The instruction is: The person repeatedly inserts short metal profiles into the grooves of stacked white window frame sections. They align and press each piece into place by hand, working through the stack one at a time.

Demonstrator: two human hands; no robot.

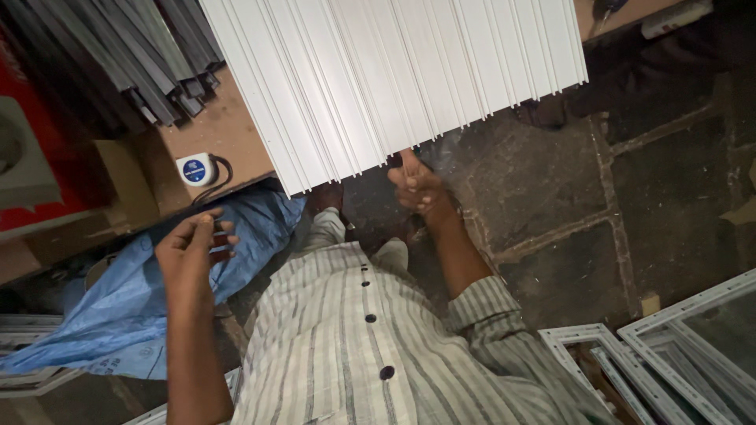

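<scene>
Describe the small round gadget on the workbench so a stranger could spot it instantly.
Start at the stack of long white profiles overhanging the wooden workbench. Just left of their near end sits a small white tape measure. Its blue round face and black cord set it apart from the grey strips behind.

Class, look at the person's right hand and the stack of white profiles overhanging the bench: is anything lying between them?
Nothing visible does. The right hand is raised at the cut ends of the white profiles, its fingertip touching their edge. The left hand is off to the side above a blue plastic sheet, fingers pinched together.
</scene>
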